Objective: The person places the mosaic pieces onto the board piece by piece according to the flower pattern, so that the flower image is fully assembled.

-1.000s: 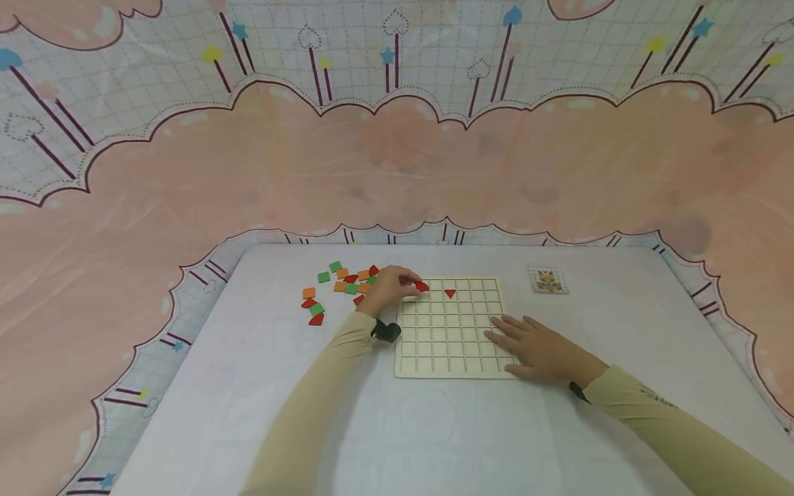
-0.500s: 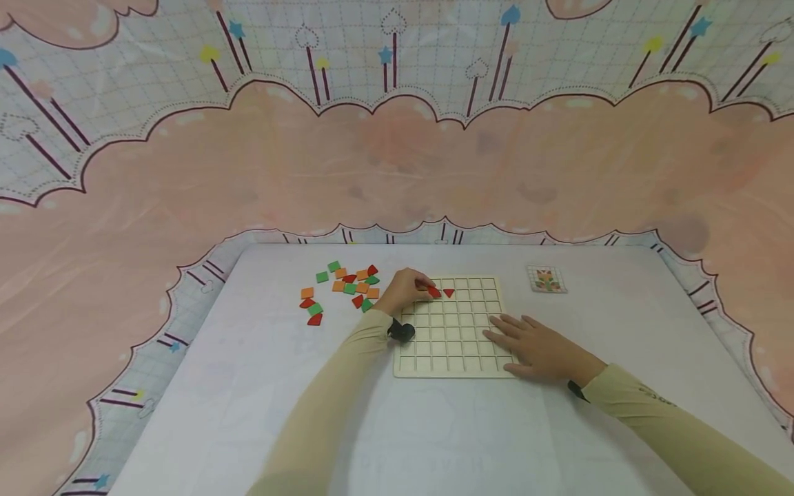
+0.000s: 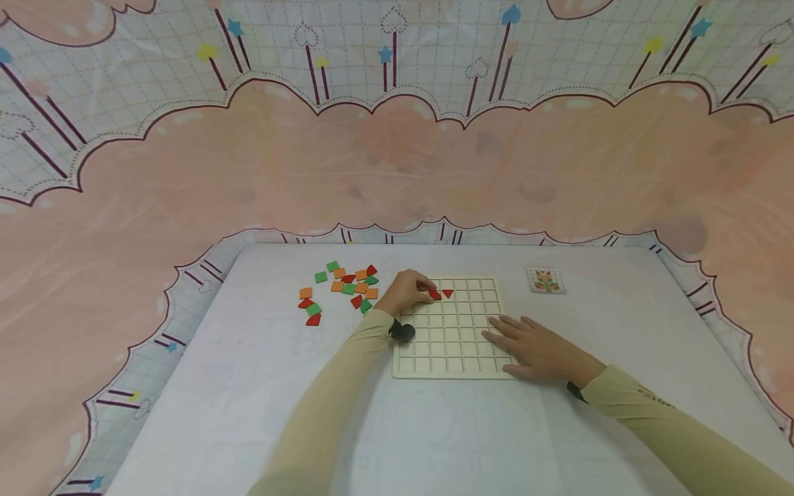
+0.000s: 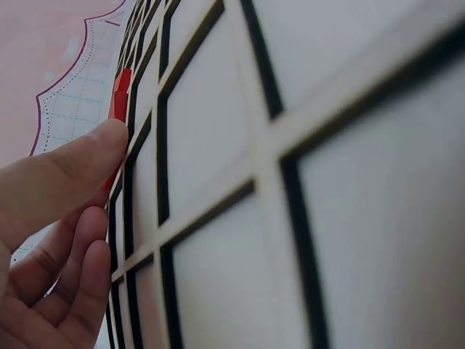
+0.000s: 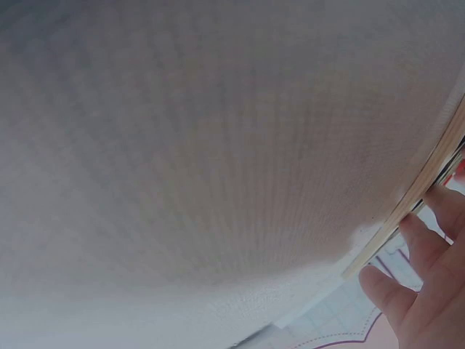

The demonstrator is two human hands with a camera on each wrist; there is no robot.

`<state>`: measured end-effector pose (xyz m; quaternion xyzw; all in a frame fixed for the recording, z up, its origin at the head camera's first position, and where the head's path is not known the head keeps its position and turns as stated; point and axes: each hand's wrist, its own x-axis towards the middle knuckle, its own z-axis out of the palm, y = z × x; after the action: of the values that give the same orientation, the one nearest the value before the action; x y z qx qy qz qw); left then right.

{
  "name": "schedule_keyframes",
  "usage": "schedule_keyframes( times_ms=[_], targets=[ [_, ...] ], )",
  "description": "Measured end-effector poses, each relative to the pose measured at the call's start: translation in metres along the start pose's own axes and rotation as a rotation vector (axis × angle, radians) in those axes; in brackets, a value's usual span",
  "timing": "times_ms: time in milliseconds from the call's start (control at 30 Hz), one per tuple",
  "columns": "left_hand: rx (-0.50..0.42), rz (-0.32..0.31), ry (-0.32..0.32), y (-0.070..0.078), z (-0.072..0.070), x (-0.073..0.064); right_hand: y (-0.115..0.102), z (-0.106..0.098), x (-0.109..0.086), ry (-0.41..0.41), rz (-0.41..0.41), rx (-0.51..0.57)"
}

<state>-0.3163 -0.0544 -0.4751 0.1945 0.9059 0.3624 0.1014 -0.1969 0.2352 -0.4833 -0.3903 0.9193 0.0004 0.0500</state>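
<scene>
My left hand (image 3: 406,291) pinches a red tile (image 3: 435,295) over the upper-left cells of a pale wooden grid board (image 3: 434,349). Just right of that tile, a red triangle (image 3: 448,294) lies on the board. In the left wrist view, red shows beside the thumb (image 4: 109,142), low over the grid ridges, and the fingers hide part of it. My right hand (image 3: 533,348) rests with spread fingers on the board's right edge. The right wrist view has its fingertips along the wooden edge (image 5: 407,207).
Left of the board lie several loose tiles: orange squares (image 3: 306,293), green pieces (image 3: 320,277) and red pieces (image 3: 313,320). A small card with a flower pattern (image 3: 546,280) lies at the back right of the white table (image 3: 434,434).
My left hand has moved right with the red tile, from the board's upper-left corner to close beside the red triangle. In the last half second it hardly moved. My right hand stays put.
</scene>
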Motion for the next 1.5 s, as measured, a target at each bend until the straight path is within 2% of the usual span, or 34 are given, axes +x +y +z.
schedule_keyframes(
  times_ms=[200, 433, 633, 800, 1033, 1233, 1367, 1500],
  targets=[
    [0.032, 0.007, -0.01, -0.001, -0.001, 0.0, -0.001, -0.002, 0.001, -0.002, -0.003, 0.001],
    [-0.018, -0.019, -0.025, 0.0, -0.004, -0.002, -0.002, -0.004, 0.001, -0.001, -0.004, -0.001],
    [0.026, 0.005, -0.017, -0.001, -0.004, -0.001, -0.002, -0.004, 0.001, 0.009, -0.011, -0.01],
    [0.034, 0.002, -0.018, -0.001, -0.005, 0.0, 0.0, -0.004, 0.001, 0.014, -0.015, -0.025],
    [-0.059, -0.009, -0.032, -0.01, -0.004, 0.003, -0.001, -0.007, 0.001, 0.016, -0.017, -0.023],
    [-0.145, 0.032, -0.044, -0.018, -0.007, 0.004, -0.003, -0.007, 0.001, -0.004, -0.005, -0.023],
    [-0.162, 0.053, -0.045, -0.021, -0.014, -0.002, -0.004, -0.007, 0.0, -0.001, -0.005, -0.013],
    [-0.19, 0.043, -0.048, -0.023, -0.026, -0.01, -0.005, -0.007, 0.0, 0.01, -0.01, -0.017]
  ],
)
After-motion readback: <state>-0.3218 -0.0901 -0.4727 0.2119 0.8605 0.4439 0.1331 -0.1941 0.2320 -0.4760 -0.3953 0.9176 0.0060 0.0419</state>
